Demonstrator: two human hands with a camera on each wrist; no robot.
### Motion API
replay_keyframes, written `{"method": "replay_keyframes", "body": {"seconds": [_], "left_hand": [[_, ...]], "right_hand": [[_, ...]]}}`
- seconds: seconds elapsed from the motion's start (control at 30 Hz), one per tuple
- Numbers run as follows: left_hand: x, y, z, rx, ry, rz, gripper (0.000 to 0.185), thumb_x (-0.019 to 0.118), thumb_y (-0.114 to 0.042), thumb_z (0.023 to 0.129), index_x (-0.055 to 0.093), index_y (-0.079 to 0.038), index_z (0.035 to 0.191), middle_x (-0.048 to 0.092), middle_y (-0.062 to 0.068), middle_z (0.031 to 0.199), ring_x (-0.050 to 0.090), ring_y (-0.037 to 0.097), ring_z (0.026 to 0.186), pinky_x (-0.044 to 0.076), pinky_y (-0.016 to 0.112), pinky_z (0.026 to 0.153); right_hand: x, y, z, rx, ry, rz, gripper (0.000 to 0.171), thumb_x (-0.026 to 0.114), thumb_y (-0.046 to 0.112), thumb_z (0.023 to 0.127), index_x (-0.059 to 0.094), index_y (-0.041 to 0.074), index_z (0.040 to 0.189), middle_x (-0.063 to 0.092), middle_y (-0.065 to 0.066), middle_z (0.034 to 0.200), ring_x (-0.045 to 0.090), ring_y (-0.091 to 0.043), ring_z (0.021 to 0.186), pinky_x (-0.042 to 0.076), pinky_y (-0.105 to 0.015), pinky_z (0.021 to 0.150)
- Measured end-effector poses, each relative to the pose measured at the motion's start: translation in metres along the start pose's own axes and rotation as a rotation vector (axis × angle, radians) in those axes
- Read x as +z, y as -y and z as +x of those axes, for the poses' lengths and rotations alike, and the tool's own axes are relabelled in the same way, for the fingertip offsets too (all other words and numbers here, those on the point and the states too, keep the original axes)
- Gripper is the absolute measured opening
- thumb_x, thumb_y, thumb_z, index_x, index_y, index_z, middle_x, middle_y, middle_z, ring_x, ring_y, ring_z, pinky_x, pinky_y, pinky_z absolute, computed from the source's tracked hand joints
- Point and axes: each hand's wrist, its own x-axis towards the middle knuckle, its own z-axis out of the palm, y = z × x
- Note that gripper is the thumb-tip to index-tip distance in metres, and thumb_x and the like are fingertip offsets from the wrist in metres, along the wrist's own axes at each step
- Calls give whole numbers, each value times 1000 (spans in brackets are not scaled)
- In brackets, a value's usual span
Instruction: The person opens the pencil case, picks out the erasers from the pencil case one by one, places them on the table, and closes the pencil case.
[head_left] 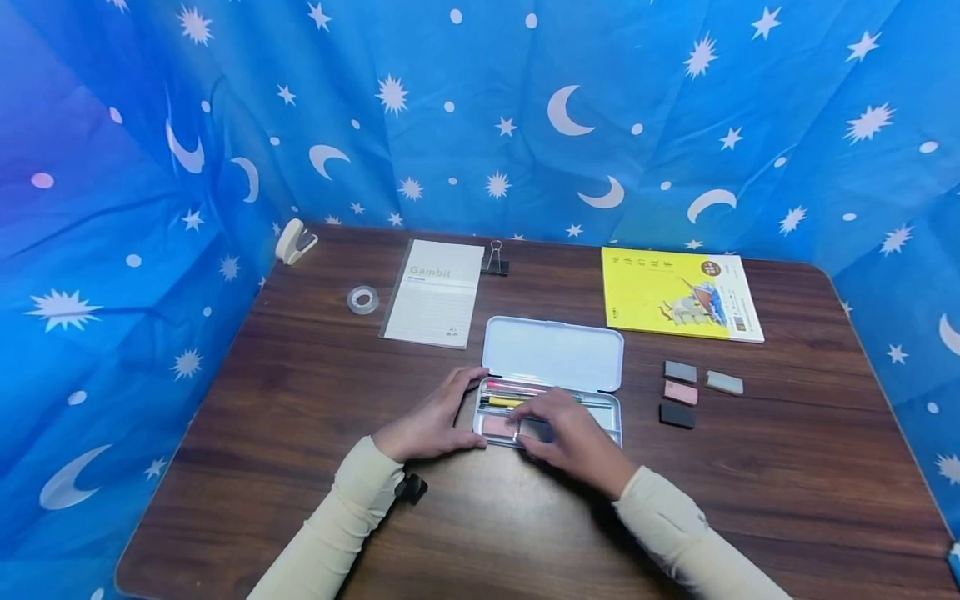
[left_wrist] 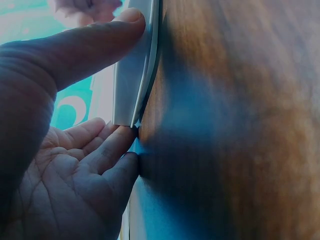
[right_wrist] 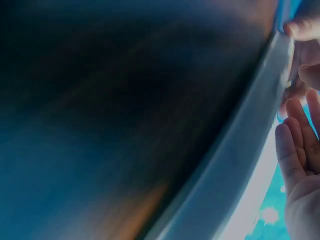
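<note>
An opened white pencil case (head_left: 553,354) lies on the table with its lid tipped back. Pencils and pens, one of them yellow (head_left: 497,401), fill its upper part. My left hand (head_left: 431,419) grips the case's left end; the left wrist view shows the thumb (left_wrist: 107,40) along its side and fingers at its end. Inside the lower compartment lies a pink eraser (head_left: 497,427). Over the case, my right hand (head_left: 573,433) pinches the eraser's right end between thumb and forefinger. In the right wrist view, other right-hand fingers (right_wrist: 295,150) extend beside the case's long side (right_wrist: 250,135).
Right of the case lie grey (head_left: 680,372), pink (head_left: 681,392), black (head_left: 677,416) and whitish (head_left: 724,382) erasers. Farther back are a yellow book (head_left: 652,292), a notebook (head_left: 435,292), a binder clip (head_left: 495,265), a tape roll (head_left: 363,300) and a stapler (head_left: 295,242).
</note>
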Motion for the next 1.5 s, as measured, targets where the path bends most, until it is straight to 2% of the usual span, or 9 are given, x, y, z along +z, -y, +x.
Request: {"method": "replay_keyframes", "body": {"seconds": [0.13,0.43,0.67,0.8,0.93,1.07,1.23,1.4,1.5], "left_hand": [[2,0,3,4,0,9,99,90,-17,83,29,-1,159,40,22,154,47,36,139,40,52,117],[1,-2,5,3,13,0,99,90,-17,83,28,-1,159,40,22,154,46,37,141,38,52,118],[0,-2,4,-6,12,0,100,90,-18,83,28,-2,160,40,22,154,46,36,140,39,52,118],[1,-2,3,-15,15,0,100,90,-19,84,28,-2,160,39,22,155,44,37,142,37,52,119],[1,-1,1,-11,10,-9,101,91,-20,84,27,-1,160,40,23,154,44,39,143,36,54,119],[3,2,0,18,-21,-22,102,92,-19,82,29,0,159,42,23,151,46,39,139,38,55,118],[3,2,0,22,-33,-13,101,92,-18,81,29,0,159,43,23,150,47,38,137,39,55,116],[1,-2,0,2,-8,6,101,91,-18,83,28,-2,160,41,23,153,45,37,141,38,52,119],[1,-3,1,4,-6,12,101,91,-18,83,28,-2,160,41,23,153,45,36,141,37,52,119]], "right_hand": [[10,3,8,0,36,-13,27,90,9,82,78,10,106,77,-1,104,67,-21,101,56,-43,91],[5,2,7,21,50,-59,27,89,6,82,77,9,106,76,-3,106,66,-22,102,55,-44,92],[6,1,8,1,33,-35,28,88,4,80,77,9,106,76,-2,105,66,-20,101,56,-43,90],[0,-1,6,37,22,1,27,88,7,81,78,12,107,77,1,105,66,-18,100,57,-41,88],[-22,-8,-5,129,-17,11,32,89,8,83,79,15,112,76,3,108,67,-16,101,59,-41,87],[-59,-25,-29,229,-95,-77,38,90,3,80,79,15,114,76,1,109,68,-18,101,60,-41,84],[-109,-56,-75,338,-209,-214,36,91,0,78,79,11,111,77,-5,104,67,-21,94,50,-21,80],[-146,-82,-120,534,-216,-269,30,89,4,81,79,8,109,76,-14,108,52,9,100,39,-5,79],[-158,-94,-138,601,-203,-282,29,89,5,82,79,6,109,76,-18,109,53,8,101,37,-1,76]]}}
